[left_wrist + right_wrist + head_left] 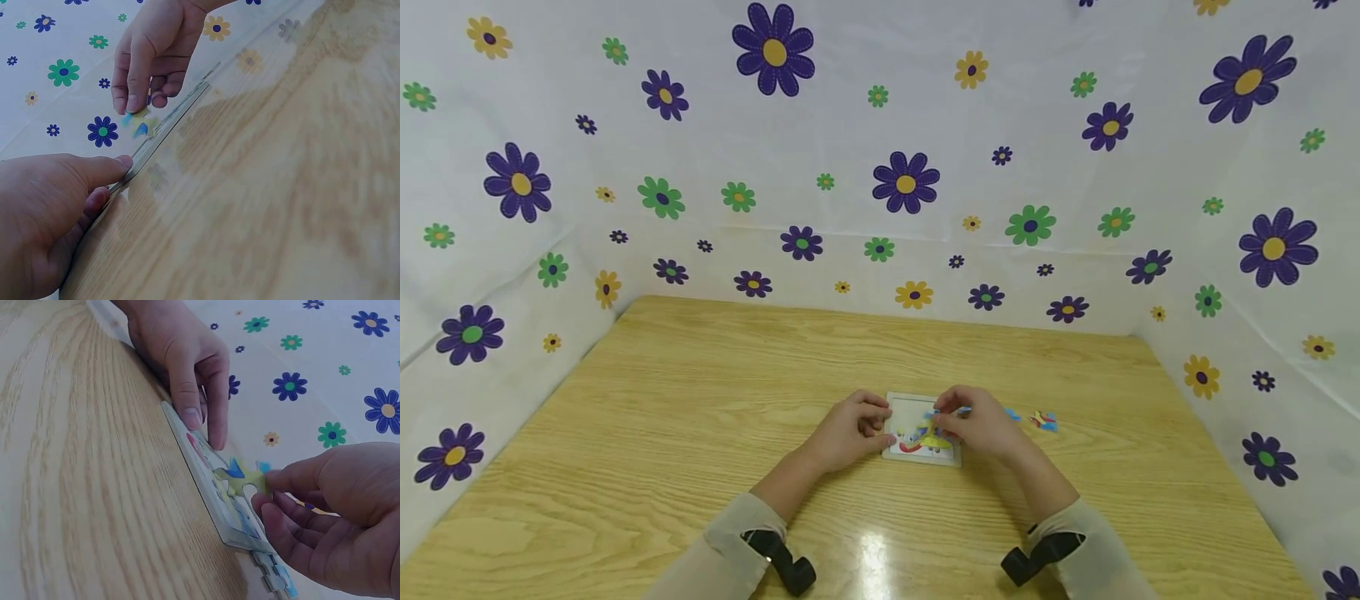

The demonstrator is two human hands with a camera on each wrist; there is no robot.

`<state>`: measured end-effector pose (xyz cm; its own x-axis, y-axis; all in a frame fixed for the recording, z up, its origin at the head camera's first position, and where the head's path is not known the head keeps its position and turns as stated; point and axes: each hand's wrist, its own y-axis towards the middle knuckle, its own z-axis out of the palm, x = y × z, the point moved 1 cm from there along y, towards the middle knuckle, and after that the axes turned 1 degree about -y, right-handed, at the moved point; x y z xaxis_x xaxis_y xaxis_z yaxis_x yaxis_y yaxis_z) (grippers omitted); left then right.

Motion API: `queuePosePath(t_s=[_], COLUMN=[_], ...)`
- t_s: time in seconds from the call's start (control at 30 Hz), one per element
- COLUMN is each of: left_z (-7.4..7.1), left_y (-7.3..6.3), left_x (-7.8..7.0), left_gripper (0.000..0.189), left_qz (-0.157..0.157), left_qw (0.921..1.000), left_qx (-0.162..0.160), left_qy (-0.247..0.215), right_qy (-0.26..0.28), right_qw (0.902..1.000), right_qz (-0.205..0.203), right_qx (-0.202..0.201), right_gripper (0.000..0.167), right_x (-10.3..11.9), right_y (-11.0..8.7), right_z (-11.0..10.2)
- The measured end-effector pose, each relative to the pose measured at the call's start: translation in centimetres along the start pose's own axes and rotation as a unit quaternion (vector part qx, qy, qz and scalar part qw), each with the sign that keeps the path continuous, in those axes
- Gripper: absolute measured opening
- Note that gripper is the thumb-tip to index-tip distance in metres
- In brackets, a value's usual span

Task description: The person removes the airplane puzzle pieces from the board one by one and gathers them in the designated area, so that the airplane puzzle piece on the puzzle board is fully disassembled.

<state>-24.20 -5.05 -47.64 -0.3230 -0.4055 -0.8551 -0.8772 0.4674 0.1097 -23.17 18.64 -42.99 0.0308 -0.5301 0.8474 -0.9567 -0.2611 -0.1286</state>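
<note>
A small puzzle board (922, 460) with a pale raised rim lies flat on the table, some colourful pieces set in its lower part. My left hand (852, 429) holds the board's left side, thumb (112, 169) on the rim and fingers curled along it. Over the board's right half, my right hand (981, 423) pinches a yellow and blue jigsaw piece (253, 480) between thumb and fingers. That piece stands tilted, close over the pieces in the board (199, 481). The right hand hides part of the board in the head view.
Loose jigsaw pieces lie right of the board, one red, yellow and blue piece (1042, 420) and a blue one (1012, 414) partly behind the right hand. The wooden table (700, 383) is bordered by a white flowered cloth (850, 208) at the back and sides.
</note>
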Motion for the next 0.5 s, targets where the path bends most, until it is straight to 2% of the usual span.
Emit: queuePosePath(t_s=[0.27,0.5], left_z=[-0.1,-0.2], left_y=[-0.1,0.0], left_x=[-0.2,-0.1], left_gripper=[0.036,0.036], left_qz=[0.009,-0.005], left_qw=[0.9999,1.0000], left_qx=[-0.005,-0.002], left_qy=[0.000,-0.001], right_qy=[0.025,0.110], right_qw=[0.9991,0.9914], right_qz=[-0.013,0.005], right_qx=[0.032,0.070], right_gripper=[0.029,0.034], right_x=[-0.5,-1.4], right_y=[-0.2,-0.8], right_z=[-0.6,-1.6])
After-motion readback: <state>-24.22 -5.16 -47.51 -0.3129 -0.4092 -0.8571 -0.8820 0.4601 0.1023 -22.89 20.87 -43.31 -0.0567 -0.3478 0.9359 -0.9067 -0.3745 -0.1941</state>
